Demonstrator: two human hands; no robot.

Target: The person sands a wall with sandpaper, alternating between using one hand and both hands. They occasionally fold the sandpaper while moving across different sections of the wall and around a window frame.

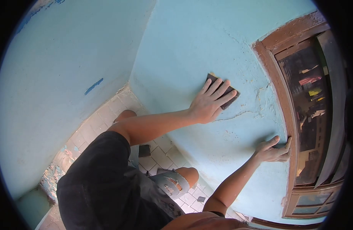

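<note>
My left hand [212, 99] lies with fingers spread over a dark sheet of sandpaper [232, 100], pressing it flat against the light blue wall [184, 50]. The sheet's edges show past the fingertips and above the index finger. Dust whitens the fingers. Lower right, my right hand [274, 149] rests at the wall beside the brown wooden window frame [281, 96]. Its thumb stands apart from the fingers, and the fingertips touch the frame's edge. A dark patch between thumb and fingers looks like shadow. Cracks and rough spots mark the wall between the hands and the frame.
A wall corner meets the floor on the left, with peeling plaster [55, 172] low down. Pale tiles [159, 159] cover the floor, where dark flat pieces [144, 150] lie. My bent knee [188, 176] is near the wall. Window glass [306, 115] reflects or shows cluttered items.
</note>
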